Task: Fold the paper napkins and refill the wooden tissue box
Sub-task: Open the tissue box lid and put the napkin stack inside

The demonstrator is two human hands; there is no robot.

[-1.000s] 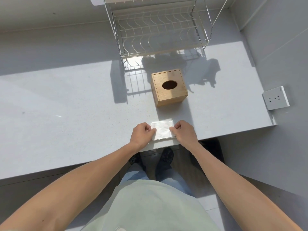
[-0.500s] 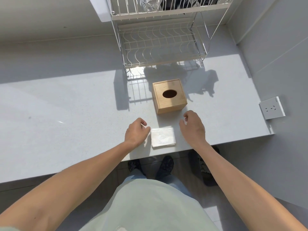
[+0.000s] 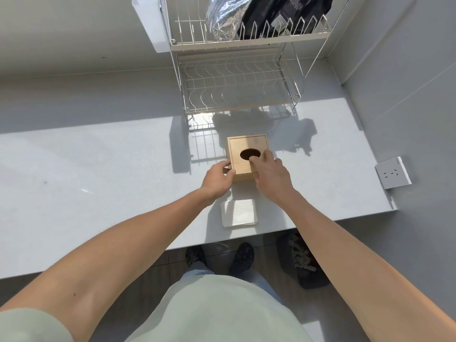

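The wooden tissue box (image 3: 243, 148) stands on the white counter, its lid showing a dark oval hole. My left hand (image 3: 218, 180) grips the box's near left corner. My right hand (image 3: 270, 172) lies over the near right part of the lid, with a fingertip at the rim of the hole. A small stack of folded white napkins (image 3: 238, 213) lies flat near the counter's front edge, between my forearms and touched by neither hand.
A two-tier wire dish rack (image 3: 237, 87) stands behind the box, with a foil bag (image 3: 224, 16) and a black bag (image 3: 286, 13) on its upper shelf. A wall socket (image 3: 392, 172) sits at the right. The counter's front edge (image 3: 320, 222) runs just past the napkins.
Both hands let go of the folded napkins and moved forward onto the wooden box. The napkins stay on the counter. My head has tilted up, showing more of the rack.
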